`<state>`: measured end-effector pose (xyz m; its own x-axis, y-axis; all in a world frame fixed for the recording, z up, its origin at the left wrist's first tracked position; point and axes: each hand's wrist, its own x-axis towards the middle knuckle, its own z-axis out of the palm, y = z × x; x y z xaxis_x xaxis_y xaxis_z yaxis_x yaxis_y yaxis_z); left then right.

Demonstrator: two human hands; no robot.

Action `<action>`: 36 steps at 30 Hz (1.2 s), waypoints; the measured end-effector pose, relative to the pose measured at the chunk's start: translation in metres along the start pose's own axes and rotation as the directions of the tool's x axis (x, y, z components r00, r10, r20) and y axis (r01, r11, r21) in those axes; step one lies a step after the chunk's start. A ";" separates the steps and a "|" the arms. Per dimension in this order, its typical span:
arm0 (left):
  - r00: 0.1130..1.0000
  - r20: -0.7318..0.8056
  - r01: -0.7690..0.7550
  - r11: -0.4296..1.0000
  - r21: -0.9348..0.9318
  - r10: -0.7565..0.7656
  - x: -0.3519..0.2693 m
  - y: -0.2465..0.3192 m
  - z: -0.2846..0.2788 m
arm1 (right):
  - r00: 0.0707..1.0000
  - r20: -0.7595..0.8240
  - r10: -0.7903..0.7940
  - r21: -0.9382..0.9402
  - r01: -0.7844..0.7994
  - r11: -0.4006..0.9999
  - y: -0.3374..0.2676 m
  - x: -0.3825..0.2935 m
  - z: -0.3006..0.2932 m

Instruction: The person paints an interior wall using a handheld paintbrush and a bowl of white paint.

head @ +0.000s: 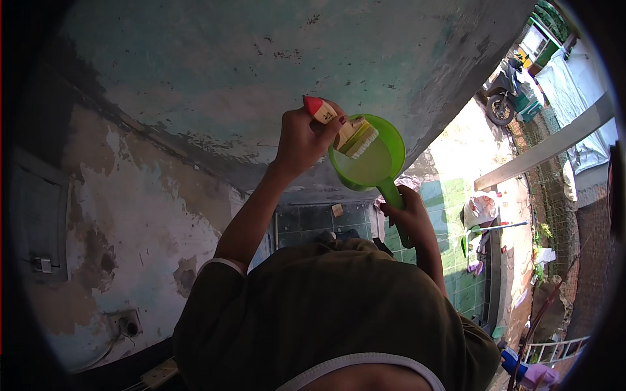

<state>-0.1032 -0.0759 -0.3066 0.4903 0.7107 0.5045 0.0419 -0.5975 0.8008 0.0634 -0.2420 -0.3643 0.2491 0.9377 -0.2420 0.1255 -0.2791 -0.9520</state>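
My left hand [305, 139] grips the wooden handle of a flat paintbrush [342, 128] with a red end. The brush's pale, wet bristles point down over a green plastic dipper [398, 144], at the edge of the whitish liquid [364, 163] inside. Whether the tips touch the liquid I cannot tell. My right hand [413, 215] is closed around the dipper's long handle and holds it in front of me. Beyond both hands rises a worn wall [220, 83] with faded turquoise and grey paint, flaking in dark spots.
To the left, a second wall [142, 195] has peeling paint and an electrical socket [128, 326]. Green floor tiles [455, 210] run along the right, where a white sack [480, 209] stands near a post [543, 141]. Farther off is a parked motorbike [506, 93].
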 end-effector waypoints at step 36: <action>0.580 -0.253 0.204 0.439 -0.875 -0.774 -0.028 -0.074 0.052 | 0.999 0.044 -0.025 -0.073 0.028 0.997 0.009 -0.002 -0.002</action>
<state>-0.0748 -0.0713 -0.3965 0.0316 0.9689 -0.2455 -0.6428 0.2078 0.7373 0.0657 -0.2464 -0.3721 0.2037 0.9526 -0.2261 0.2019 -0.2669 -0.9423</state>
